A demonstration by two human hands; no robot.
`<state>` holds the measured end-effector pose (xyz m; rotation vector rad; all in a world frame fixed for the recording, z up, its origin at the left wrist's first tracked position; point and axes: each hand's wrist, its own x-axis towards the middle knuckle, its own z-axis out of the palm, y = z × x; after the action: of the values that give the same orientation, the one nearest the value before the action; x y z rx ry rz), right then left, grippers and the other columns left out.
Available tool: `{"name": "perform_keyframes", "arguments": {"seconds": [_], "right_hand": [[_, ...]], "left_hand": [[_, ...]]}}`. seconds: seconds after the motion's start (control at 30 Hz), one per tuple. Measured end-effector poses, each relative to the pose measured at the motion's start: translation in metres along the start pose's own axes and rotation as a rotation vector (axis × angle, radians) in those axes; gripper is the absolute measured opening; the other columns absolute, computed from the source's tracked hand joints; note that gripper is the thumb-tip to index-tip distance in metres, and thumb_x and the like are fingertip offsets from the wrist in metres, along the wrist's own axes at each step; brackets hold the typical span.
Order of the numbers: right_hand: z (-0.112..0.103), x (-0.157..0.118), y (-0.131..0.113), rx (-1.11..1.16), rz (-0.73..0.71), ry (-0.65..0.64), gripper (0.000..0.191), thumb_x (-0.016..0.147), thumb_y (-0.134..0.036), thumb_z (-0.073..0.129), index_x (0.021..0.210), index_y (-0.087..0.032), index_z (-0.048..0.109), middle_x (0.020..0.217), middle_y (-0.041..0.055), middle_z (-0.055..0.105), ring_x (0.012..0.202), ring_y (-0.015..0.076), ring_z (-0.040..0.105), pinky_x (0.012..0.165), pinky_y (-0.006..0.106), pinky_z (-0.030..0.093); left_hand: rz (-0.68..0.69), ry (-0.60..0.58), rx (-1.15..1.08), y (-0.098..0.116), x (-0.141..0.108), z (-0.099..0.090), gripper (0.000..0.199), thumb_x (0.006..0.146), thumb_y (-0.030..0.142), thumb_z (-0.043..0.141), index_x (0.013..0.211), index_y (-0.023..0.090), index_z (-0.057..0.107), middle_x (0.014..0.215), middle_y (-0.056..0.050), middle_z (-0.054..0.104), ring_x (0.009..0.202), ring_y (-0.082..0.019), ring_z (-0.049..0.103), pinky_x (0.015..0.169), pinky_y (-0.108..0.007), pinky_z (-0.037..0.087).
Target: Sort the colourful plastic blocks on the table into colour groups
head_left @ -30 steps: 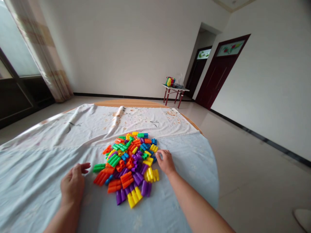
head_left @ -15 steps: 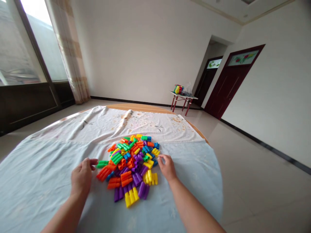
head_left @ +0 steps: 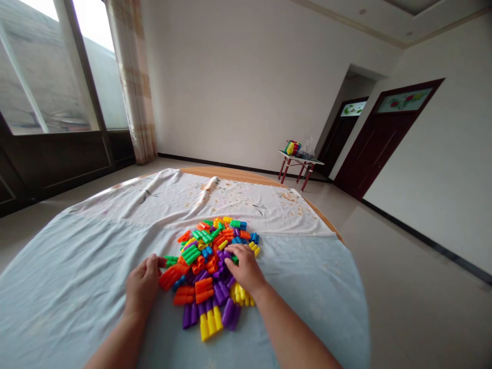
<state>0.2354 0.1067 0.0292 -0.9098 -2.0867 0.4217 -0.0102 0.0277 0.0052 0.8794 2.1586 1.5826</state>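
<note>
A heap of plastic tube-shaped pieces in orange, green, purple, yellow and blue lies on the cloth-covered table. At its left edge my left hand [head_left: 144, 284] has its fingers closed on a green piece [head_left: 171, 261], beside an orange piece [head_left: 172, 275]. My right hand [head_left: 244, 266] reaches over the right part of the heap, thumb and fingers apart, above purple pieces [head_left: 222, 256] and a green one. Nothing shows held in it. Yellow pieces [head_left: 241, 294] lie just below that hand. Purple and yellow pieces [head_left: 210, 323] form the near edge.
A light blue cloth [head_left: 307, 287] and a white patterned cloth [head_left: 249, 202] cover the round wooden table [head_left: 230, 173]. Beyond it stands a small table [head_left: 302, 158] with a colourful bag [head_left: 292, 148] and a clear plastic bag. Dark red doors [head_left: 388, 133] are at the right.
My right hand has moved left from the heap's right edge to over its purple pieces, its fingers now apart. My left hand stays by the green piece. The view has shifted slightly.
</note>
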Motion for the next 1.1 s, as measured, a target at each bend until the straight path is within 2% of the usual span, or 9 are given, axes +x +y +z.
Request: {"name": "perform_keyframes", "arguments": {"seconds": [0.1, 0.27, 0.37, 0.47, 0.67, 0.73, 0.87, 0.97, 1.1], "right_hand": [[-0.01, -0.002, 0.002, 0.06, 0.023, -0.076, 0.015, 0.078, -0.02, 0.059, 0.089, -0.021, 0.068, 0.094, 0.0034, 0.067, 0.092, 0.0182, 0.06, 0.089, 0.033, 0.045], [-0.04, -0.013, 0.008, 0.138, 0.075, -0.315, 0.012, 0.075, -0.021, 0.062, 0.084, -0.021, 0.071, 0.086, 0.0023, 0.068, 0.089, 0.018, 0.061, 0.086, 0.032, 0.045], [-0.043, -0.017, 0.016, 0.139, 0.135, -0.246, 0.017, 0.077, -0.017, 0.056, 0.088, -0.02, 0.07, 0.087, 0.0038, 0.069, 0.089, 0.0184, 0.061, 0.085, 0.033, 0.046], [-0.033, -0.016, 0.022, 0.103, 0.137, -0.13, 0.026, 0.077, -0.011, 0.052, 0.097, -0.019, 0.067, 0.095, 0.0044, 0.068, 0.095, 0.0184, 0.059, 0.09, 0.034, 0.044], [-0.005, -0.004, 0.013, 0.012, 0.075, -0.247, 0.041, 0.073, -0.012, 0.059, 0.113, -0.021, 0.062, 0.104, 0.0042, 0.067, 0.099, 0.0202, 0.057, 0.092, 0.035, 0.041], [-0.002, -0.001, 0.008, -0.025, 0.079, -0.252, 0.037, 0.074, -0.012, 0.058, 0.109, -0.022, 0.064, 0.099, 0.004, 0.068, 0.095, 0.0202, 0.059, 0.09, 0.035, 0.042], [-0.009, -0.004, -0.001, 0.02, 0.079, -0.144, 0.025, 0.078, -0.015, 0.054, 0.099, -0.02, 0.067, 0.092, 0.0044, 0.068, 0.092, 0.0191, 0.059, 0.087, 0.033, 0.043], [-0.017, -0.011, -0.007, 0.12, 0.101, -0.07, 0.024, 0.081, -0.019, 0.053, 0.102, -0.019, 0.065, 0.096, 0.0053, 0.066, 0.093, 0.0182, 0.059, 0.086, 0.031, 0.045], [-0.023, -0.02, -0.014, 0.212, 0.192, -0.073, 0.029, 0.08, -0.022, 0.056, 0.108, -0.02, 0.062, 0.098, 0.0049, 0.066, 0.089, 0.0167, 0.061, 0.084, 0.03, 0.047]], "left_hand": [[0.001, -0.004, -0.019, -0.003, 0.002, 0.0, 0.037, 0.075, 0.047, 0.038, 0.067, 0.018, 0.06, 0.048, 0.001, 0.05, 0.047, -0.015, 0.044, 0.05, -0.028, 0.036], [0.021, -0.011, -0.056, -0.006, 0.004, 0.003, 0.041, 0.075, 0.05, 0.037, 0.067, 0.017, 0.06, 0.049, 0.0, 0.049, 0.05, -0.016, 0.045, 0.052, -0.028, 0.037], [0.016, -0.013, -0.062, -0.006, 0.004, 0.005, 0.042, 0.075, 0.051, 0.037, 0.066, 0.017, 0.06, 0.047, 0.0, 0.049, 0.048, -0.016, 0.044, 0.051, -0.028, 0.036], [0.013, -0.013, -0.065, -0.007, 0.004, 0.005, 0.042, 0.075, 0.052, 0.038, 0.067, 0.017, 0.06, 0.047, 0.0, 0.049, 0.046, -0.016, 0.043, 0.049, -0.029, 0.035], [0.037, -0.013, -0.06, -0.011, 0.006, 0.004, 0.043, 0.077, 0.051, 0.036, 0.068, 0.016, 0.06, 0.049, 0.0, 0.05, 0.047, -0.015, 0.045, 0.049, -0.028, 0.037], [0.048, -0.015, -0.045, -0.011, 0.006, 0.004, 0.044, 0.077, 0.052, 0.035, 0.069, 0.016, 0.06, 0.049, 0.0, 0.05, 0.047, -0.015, 0.046, 0.049, -0.028, 0.038], [0.092, -0.03, 0.01, -0.007, 0.003, 0.004, 0.044, 0.079, 0.051, 0.036, 0.069, 0.017, 0.061, 0.049, 0.001, 0.051, 0.048, -0.015, 0.047, 0.05, -0.028, 0.038], [0.209, -0.101, 0.06, 0.004, -0.006, 0.004, 0.037, 0.079, 0.049, 0.041, 0.076, 0.02, 0.065, 0.071, -0.001, 0.063, 0.067, -0.016, 0.056, 0.062, -0.027, 0.042], [0.578, -0.202, 0.109, 0.024, -0.029, 0.008, 0.031, 0.082, 0.043, 0.044, 0.097, 0.024, 0.064, 0.102, -0.004, 0.063, 0.093, -0.017, 0.058, 0.081, -0.027, 0.045]]}}
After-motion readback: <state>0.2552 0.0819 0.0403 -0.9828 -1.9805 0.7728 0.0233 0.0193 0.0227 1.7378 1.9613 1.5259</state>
